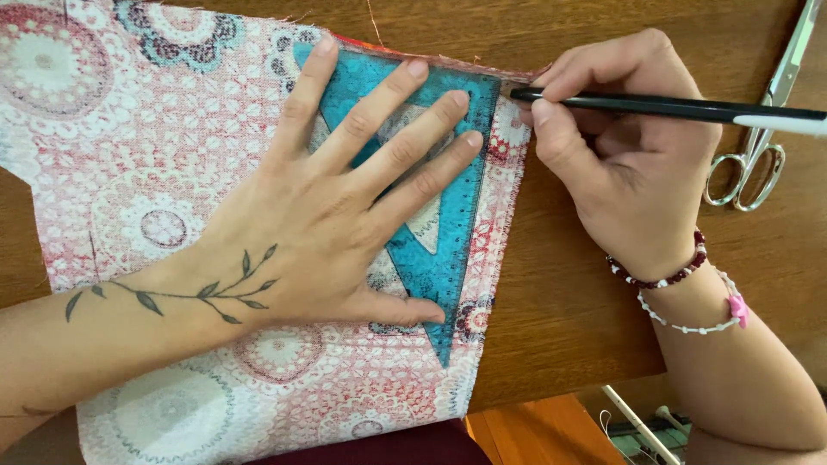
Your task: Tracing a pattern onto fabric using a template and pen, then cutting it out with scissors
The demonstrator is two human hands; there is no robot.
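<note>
Marking patterned cloth along a set square

On the worktop [586, 293] our cloth [129, 172] lies under our left hand [319, 224], spread flat, pinning the blue set square [448, 250]. Our right hand [629, 164] grips the black pen [663, 108], tip at the square's corner; no line visible yet. Scissors [758, 146] lie beyond that hand.

Set square [448, 250] partly hidden under left hand [319, 215]; scissors [758, 129] blades, pen [680, 109] end cut by frame edge.
</note>
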